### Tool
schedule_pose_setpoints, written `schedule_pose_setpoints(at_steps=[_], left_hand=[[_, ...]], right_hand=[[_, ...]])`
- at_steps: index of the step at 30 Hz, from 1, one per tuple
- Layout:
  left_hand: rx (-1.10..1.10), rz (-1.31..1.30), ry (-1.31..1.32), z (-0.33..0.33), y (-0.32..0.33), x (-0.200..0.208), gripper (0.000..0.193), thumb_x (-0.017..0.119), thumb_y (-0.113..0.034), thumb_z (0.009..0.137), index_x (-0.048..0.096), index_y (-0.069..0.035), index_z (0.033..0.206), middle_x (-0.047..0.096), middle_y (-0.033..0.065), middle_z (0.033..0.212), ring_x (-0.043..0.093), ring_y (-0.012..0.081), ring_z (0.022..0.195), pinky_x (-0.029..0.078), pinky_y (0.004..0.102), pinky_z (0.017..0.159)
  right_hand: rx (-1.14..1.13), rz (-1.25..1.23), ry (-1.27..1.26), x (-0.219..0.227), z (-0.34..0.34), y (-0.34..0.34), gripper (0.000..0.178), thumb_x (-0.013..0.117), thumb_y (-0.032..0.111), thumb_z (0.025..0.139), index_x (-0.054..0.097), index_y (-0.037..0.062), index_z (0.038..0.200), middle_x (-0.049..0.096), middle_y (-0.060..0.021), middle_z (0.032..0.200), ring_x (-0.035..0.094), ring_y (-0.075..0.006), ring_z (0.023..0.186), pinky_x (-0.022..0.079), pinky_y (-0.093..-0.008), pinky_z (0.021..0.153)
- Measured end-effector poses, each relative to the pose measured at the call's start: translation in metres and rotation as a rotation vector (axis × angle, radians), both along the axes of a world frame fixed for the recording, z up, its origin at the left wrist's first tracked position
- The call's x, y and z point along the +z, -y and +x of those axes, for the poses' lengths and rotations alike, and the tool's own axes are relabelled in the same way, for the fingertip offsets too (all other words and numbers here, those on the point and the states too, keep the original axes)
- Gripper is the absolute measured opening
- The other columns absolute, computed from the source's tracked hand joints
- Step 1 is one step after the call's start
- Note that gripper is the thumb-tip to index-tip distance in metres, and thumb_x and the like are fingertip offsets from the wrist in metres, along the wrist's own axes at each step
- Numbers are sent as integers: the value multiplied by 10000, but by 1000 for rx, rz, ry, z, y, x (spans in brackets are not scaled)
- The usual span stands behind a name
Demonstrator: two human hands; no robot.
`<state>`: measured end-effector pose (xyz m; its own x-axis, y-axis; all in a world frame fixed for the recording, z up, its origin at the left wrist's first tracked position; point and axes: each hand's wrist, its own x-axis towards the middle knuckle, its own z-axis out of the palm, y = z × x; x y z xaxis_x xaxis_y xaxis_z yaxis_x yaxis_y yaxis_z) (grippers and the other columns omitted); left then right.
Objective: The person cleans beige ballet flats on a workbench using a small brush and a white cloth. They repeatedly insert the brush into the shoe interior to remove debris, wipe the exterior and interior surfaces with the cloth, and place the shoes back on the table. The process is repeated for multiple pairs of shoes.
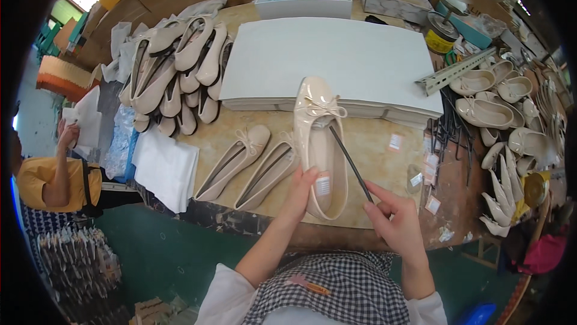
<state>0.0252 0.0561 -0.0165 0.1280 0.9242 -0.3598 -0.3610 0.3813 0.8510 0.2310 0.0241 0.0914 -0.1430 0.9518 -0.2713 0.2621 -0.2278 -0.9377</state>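
Observation:
My left hand (299, 196) grips a glossy beige ballet flat (314, 98) by the side near its heel, toe pointing away from me. A small bow sits on its front, and a printed label lies on the insole. In the fingers of my right hand (390, 217) is a thin dark rod (354, 170), slanting into the shoe's opening with its far end near the toe. To the left on the table lie two similar flats, one (257, 137) and another (255, 184), each with a dark strip along its opening.
Beige flats are heaped at the left (195, 66) and at the right (487, 112). A stack of white sheets (330, 48) fills the table's back. Several dark rods (451, 130) lie at the right. White tissue paper (165, 166) hangs over the front edge. A person in yellow (51, 184) stands far left.

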Motion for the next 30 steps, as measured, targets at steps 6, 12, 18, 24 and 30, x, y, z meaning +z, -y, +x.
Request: schedule_pose_setpoints(at_steps=[6, 12, 18, 24, 30], left_hand=[[42, 175, -2, 2, 7, 9, 540, 523, -303, 936, 384, 24, 1343, 548, 138, 1225, 583, 196, 1064, 474, 319, 914], [75, 236, 22, 14, 18, 1, 586, 484, -395, 935, 397, 36, 1322, 555, 146, 1211, 585, 205, 1058, 482, 325, 907], [149, 153, 56, 34, 29, -13, 617, 434, -449, 941, 400, 39, 1316, 589, 146, 1143, 609, 233, 1023, 513, 334, 854], [-99, 617, -1210, -47, 30, 21, 585, 755, -271, 678, 533, -69, 1179, 578, 215, 1105, 574, 321, 1021, 471, 409, 893], [-341, 463, -1448, -101, 3, 17, 385, 720, -208, 680, 598, -167, 1043, 447, 224, 1251, 394, 427, 1192, 442, 415, 917]], right_hand=[[33, -12, 6, -4, -23, -26, 358, 622, 67, 872, 593, -4, 1222, 414, 11, 482, 349, -24, 450, 283, -246, 413], [-110, 507, 213, -4, -49, -24, 290, 608, 62, 868, 627, -9, 1149, 527, -118, 510, 502, -157, 384, 381, -315, 417], [-22, 654, 511, -40, -63, -10, 309, 607, 77, 875, 619, 10, 1176, 591, -157, 600, 562, -201, 449, 434, -296, 466], [-102, 239, 139, -12, -2, -2, 372, 556, 88, 907, 568, 34, 1275, 696, -62, 799, 552, -76, 594, 424, -223, 531], [-65, 269, 284, -48, 11, -10, 320, 537, 117, 922, 606, 45, 1226, 699, -50, 782, 498, -67, 567, 407, -218, 510]])
